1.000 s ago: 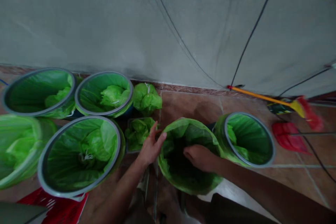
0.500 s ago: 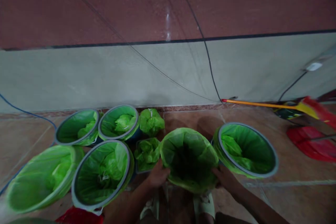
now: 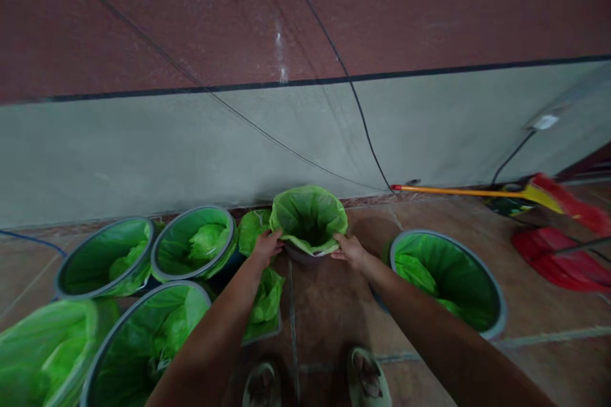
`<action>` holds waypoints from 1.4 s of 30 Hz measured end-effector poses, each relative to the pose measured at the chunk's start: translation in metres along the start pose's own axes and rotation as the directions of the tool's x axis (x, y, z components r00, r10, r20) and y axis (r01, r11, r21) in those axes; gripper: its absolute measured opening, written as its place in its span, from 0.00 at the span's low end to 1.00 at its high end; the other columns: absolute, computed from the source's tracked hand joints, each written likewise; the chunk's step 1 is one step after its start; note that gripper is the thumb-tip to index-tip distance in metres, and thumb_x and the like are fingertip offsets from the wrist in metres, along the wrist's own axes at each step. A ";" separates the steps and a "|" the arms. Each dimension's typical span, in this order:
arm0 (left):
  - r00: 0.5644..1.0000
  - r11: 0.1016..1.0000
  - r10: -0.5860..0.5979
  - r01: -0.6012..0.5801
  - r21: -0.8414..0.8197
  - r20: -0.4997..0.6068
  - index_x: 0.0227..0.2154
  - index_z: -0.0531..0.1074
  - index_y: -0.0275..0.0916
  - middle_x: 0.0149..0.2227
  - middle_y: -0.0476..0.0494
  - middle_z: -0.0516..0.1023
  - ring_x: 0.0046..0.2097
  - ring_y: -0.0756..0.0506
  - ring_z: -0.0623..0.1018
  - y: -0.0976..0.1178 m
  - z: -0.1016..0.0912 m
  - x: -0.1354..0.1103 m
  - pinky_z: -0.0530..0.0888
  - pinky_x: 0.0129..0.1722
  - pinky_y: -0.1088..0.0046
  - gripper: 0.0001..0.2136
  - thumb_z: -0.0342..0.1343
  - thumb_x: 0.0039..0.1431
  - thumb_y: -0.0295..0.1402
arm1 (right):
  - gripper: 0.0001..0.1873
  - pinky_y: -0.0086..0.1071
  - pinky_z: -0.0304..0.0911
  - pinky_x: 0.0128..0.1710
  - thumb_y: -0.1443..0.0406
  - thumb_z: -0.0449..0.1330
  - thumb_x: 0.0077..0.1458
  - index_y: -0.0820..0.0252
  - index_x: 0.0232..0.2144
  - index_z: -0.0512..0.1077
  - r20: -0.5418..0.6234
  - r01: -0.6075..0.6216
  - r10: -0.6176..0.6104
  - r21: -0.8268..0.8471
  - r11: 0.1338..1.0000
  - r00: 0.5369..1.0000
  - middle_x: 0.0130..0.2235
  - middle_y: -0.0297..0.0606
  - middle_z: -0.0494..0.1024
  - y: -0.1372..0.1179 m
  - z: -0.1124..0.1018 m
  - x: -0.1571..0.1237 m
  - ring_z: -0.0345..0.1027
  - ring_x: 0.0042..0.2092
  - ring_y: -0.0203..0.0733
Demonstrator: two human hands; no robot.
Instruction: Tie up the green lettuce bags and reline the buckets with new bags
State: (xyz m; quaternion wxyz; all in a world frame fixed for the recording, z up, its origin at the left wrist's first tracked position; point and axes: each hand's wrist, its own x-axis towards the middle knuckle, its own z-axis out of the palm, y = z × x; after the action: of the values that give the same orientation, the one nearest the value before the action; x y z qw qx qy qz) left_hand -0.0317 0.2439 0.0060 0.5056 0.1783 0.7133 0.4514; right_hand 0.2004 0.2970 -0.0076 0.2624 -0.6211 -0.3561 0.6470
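Note:
A bin lined with a green plastic bag is held out near the base of the grey wall, between both my arms. My left hand grips its left side just under the folded bag rim. My right hand grips its right side the same way. Both hands are closed around the bin. A tied green bag bundle lies just left of the held bin. Directly under my left forearm a small container with crumpled green bags rests on the floor.
Several grey-rimmed bins with green liners stand on the tiled floor: two at the left, two at the lower left, one at the right. A yellow-handled broom and red dustpan lie at the right. My feet show below.
Both hands took hold of the bag-lined bin by its sides and carried it forward toward the wall. The view rose as I stood up, so the other bins slid lower in view.

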 end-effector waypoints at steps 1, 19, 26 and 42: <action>1.000 1.000 0.003 -0.003 -0.023 -0.007 0.46 0.69 0.37 0.34 0.43 0.78 0.31 0.50 0.77 -0.002 -0.001 -0.001 0.75 0.34 0.72 0.19 0.61 0.54 0.40 | 0.09 0.27 0.71 0.27 0.63 0.53 0.62 0.64 0.34 0.67 0.021 -0.013 0.012 0.023 1.000 1.000 0.24 0.36 0.74 0.000 0.004 0.000 0.70 0.23 0.32; 0.986 0.999 0.012 -0.006 0.041 -0.164 0.26 0.69 0.36 0.20 0.48 0.72 0.29 0.46 0.78 0.004 0.013 -0.010 0.73 0.28 0.73 0.08 0.64 0.48 0.30 | 0.21 0.48 0.61 0.47 0.61 0.54 0.57 0.63 0.51 0.69 -0.046 0.007 -0.525 -0.995 0.098 0.850 0.48 0.54 0.75 0.127 -0.169 -0.104 0.68 0.49 0.60; 0.995 0.999 0.033 -0.036 -0.030 -0.099 0.30 0.70 0.34 0.24 0.48 0.75 0.31 0.49 0.79 -0.018 0.005 -0.019 0.76 0.37 0.73 0.07 0.61 0.46 0.23 | 0.17 0.39 0.61 0.44 0.69 0.43 0.63 0.61 0.39 0.72 0.010 0.063 -0.446 -0.993 0.105 0.895 0.39 0.45 0.78 0.114 -0.136 -0.107 0.70 0.44 0.49; 0.995 0.938 -0.025 -0.012 0.348 0.101 0.32 0.75 0.37 0.32 0.44 0.79 0.35 0.46 0.78 -0.071 -0.015 -0.094 0.71 0.33 0.75 0.08 0.60 0.52 0.37 | 0.20 0.36 0.62 0.45 0.60 0.62 0.50 0.62 0.45 0.73 0.603 0.584 -0.031 -0.757 0.293 0.797 0.46 0.46 0.77 0.121 0.006 -0.177 0.70 0.47 0.50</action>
State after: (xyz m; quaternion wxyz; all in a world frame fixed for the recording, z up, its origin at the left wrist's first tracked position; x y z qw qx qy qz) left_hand 0.0098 0.1328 0.0018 0.5040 0.2856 0.7552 0.3067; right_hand 0.2230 0.0847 0.0064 -0.1049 -0.3909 -0.8239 0.3966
